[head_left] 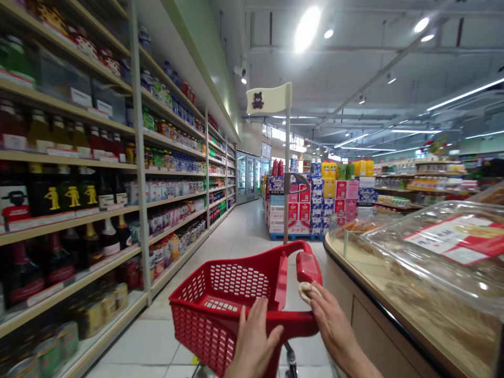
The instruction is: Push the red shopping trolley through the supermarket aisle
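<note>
Supermarket aisle, pale tiled floor [240, 226] under bright ceiling lights. Directions are taken from the middle of the view. Stocked shelving [140, 157] runs along the 9 o'clock side, carrying bottles, cans and packs. Stacked cartons [299, 211] stand on blue pallets just off centre, toward 3 o'clock, with yellow and green bottles on top. At 4 o'clock is a display counter [356, 302] with a dark edge; a clear plastic pack [460, 239] with a red and white label sits over it.

Red shopping cart [207, 336], with perforated basket walls, is located at 6 o'clock. Pole and cream flag [271, 98], printed with a bear, rise above it toward 1 o'clock.

Left hand [256, 336], 6 o'clock: fingers extended and close together, thumb spread apart, laid over the cart's near rim. Firmness of contact cannot be determined. Right hand [333, 321], 5 o'clock: fingers closed on a white cloth [304, 294], which touches the red handle [308, 268]. Thumb position cannot be confirmed.
</note>
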Demonstrator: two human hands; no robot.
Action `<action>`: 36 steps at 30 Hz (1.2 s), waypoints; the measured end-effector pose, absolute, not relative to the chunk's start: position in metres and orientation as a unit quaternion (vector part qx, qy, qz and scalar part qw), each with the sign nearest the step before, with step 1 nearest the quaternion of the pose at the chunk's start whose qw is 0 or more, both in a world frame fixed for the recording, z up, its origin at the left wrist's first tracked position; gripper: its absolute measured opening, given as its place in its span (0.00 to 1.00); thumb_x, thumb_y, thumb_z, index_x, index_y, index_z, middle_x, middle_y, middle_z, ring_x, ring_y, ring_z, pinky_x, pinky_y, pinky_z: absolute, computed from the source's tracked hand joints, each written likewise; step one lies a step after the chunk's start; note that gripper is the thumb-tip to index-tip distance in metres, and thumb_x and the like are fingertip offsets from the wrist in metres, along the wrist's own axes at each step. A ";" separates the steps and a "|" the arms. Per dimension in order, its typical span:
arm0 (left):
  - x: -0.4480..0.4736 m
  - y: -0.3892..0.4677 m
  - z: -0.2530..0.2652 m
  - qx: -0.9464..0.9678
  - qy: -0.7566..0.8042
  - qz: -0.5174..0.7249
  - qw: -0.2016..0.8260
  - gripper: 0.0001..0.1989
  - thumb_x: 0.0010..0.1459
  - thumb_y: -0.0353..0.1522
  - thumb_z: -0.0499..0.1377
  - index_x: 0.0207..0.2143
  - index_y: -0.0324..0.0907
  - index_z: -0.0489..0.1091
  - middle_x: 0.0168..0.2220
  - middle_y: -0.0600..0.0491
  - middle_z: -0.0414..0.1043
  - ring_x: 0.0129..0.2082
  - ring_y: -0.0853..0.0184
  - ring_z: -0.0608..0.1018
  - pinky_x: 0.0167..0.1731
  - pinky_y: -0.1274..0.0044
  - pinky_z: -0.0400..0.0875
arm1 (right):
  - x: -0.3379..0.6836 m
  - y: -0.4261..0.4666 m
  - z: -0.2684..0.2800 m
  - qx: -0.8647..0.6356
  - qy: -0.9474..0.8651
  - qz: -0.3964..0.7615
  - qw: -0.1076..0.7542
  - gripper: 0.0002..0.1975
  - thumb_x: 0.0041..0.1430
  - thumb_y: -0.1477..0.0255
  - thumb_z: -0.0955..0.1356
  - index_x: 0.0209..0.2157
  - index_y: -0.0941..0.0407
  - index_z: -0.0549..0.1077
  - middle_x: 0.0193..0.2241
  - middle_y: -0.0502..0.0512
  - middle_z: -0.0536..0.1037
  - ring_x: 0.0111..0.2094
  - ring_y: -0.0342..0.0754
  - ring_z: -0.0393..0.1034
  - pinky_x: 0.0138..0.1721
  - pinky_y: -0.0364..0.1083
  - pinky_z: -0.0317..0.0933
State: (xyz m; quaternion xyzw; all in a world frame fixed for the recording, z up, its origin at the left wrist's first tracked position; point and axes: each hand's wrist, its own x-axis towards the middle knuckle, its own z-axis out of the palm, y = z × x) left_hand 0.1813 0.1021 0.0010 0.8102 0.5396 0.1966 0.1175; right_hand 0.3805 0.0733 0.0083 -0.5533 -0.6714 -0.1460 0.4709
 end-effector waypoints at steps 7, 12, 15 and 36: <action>0.153 0.118 -0.028 0.794 0.587 0.137 0.085 0.29 0.55 0.39 0.39 0.56 0.34 0.49 0.59 0.48 0.48 0.60 0.63 0.49 0.57 0.64 0.41 | 0.402 0.081 0.005 -0.601 -0.617 -0.199 0.468 0.17 0.58 0.66 0.56 0.38 0.55 0.73 0.40 0.59 0.74 0.40 0.51 0.69 0.40 0.50 0.65; 0.167 0.108 -0.030 0.802 0.572 0.159 0.056 0.29 0.55 0.39 0.40 0.57 0.33 0.49 0.58 0.47 0.51 0.59 0.62 0.51 0.57 0.64 0.44 | 0.363 0.073 0.012 -0.551 -0.707 -0.226 0.380 0.12 0.55 0.72 0.60 0.39 0.53 0.71 0.39 0.56 0.74 0.41 0.51 0.67 0.45 0.53 0.58; 0.175 0.103 -0.025 0.799 0.575 0.175 0.035 0.27 0.55 0.39 0.40 0.54 0.33 0.54 0.56 0.44 0.57 0.57 0.60 0.57 0.56 0.62 0.44 | 0.360 0.066 0.013 -0.541 -0.734 -0.251 0.324 0.13 0.54 0.73 0.61 0.40 0.51 0.70 0.41 0.54 0.74 0.43 0.52 0.66 0.49 0.55 0.52; 0.144 0.109 -0.062 0.778 0.614 0.117 0.068 0.29 0.48 0.37 0.45 0.54 0.39 0.56 0.59 0.46 0.48 0.59 0.56 0.49 0.54 0.54 0.38 | 0.411 0.111 -0.025 -0.576 -0.665 -0.333 0.341 0.13 0.55 0.72 0.58 0.40 0.55 0.70 0.38 0.57 0.75 0.40 0.52 0.68 0.44 0.53 0.57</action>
